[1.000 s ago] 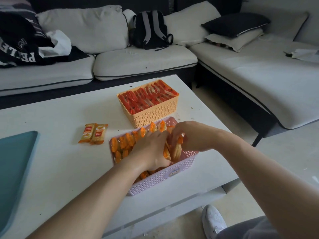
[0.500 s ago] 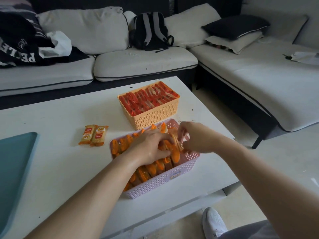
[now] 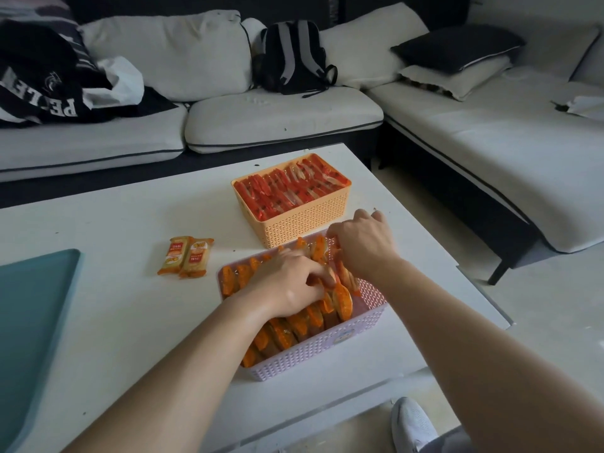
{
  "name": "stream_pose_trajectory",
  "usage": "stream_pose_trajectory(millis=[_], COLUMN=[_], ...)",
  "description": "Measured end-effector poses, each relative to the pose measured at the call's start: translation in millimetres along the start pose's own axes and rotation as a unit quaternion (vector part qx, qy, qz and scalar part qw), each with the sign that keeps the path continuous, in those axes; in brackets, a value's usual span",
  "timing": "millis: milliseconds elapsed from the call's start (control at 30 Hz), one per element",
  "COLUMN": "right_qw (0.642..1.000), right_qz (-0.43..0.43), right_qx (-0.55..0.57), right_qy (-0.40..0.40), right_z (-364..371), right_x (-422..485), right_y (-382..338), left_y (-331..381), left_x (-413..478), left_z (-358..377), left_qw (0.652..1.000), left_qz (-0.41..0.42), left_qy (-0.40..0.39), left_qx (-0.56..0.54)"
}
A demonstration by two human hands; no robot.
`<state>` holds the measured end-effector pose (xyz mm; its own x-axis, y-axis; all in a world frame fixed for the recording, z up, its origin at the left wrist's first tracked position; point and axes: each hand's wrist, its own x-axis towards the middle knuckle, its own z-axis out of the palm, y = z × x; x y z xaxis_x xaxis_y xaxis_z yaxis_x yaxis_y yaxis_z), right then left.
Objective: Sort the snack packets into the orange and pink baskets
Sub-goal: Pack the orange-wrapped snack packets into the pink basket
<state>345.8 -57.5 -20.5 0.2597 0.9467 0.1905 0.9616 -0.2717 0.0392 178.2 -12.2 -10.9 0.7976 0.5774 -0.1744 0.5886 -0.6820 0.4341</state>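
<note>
The pink basket [image 3: 327, 349] stands near the table's front edge, packed with upright orange snack packets [image 3: 294, 325]. Both hands are inside it. My left hand [image 3: 291, 282] lies over the middle rows with its fingers curled among the packets. My right hand [image 3: 362, 243] reaches into the far right corner, its fingertips hidden among the packets there. Behind it the orange basket [image 3: 304, 220] is full of red packets [image 3: 287, 188]. Two orange packets [image 3: 186, 256] lie loose on the table to the left.
A teal tray [image 3: 32, 322] lies at the table's left edge. The white table [image 3: 114, 223] ends just right of the baskets. Sofas with a backpack [image 3: 294, 57] and cushions surround it. A white shoe [image 3: 411, 426] shows on the floor below.
My right hand has moved from the basket's middle toward its far right corner. My left hand has shifted slightly over the packets, pressing them into rows.
</note>
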Motion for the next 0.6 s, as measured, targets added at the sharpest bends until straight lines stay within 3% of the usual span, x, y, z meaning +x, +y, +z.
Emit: stream_pose_trajectory(millis=[167,333,400,533,600], right_qw=[0.994,0.999,0.999,0.997,0.991], right_qz=[0.006,0.005,0.010,0.021,0.017], right_qx=[0.102,-0.015,-0.018,0.075,0.133], right_qy=[0.032,-0.039,-0.033,0.020,0.011], right_z=[-21.0,-6.1,-5.4,-36.6,-54.5], right_x=[1.1,-16.5,-17.6,-14.1,-15.8], right_y=[8.4,2.4,2.7,15.4,26.5], left_y=[1.5,2.3,3.1,3.1,2.3], left_x=[-1.3,1.7,0.7,-1.6,-2.0], left_z=[-3.2,-3.3,-2.5,-3.1,-2.1], left_qw=[1.000,1.000,1.000,1.000,1.000], left_qz=[-0.007,-0.008,-0.010,-0.020,-0.012], left_qy=[-0.015,-0.018,-0.021,-0.009,-0.009], left_qx=[-0.007,-0.002,0.009,0.000,0.009])
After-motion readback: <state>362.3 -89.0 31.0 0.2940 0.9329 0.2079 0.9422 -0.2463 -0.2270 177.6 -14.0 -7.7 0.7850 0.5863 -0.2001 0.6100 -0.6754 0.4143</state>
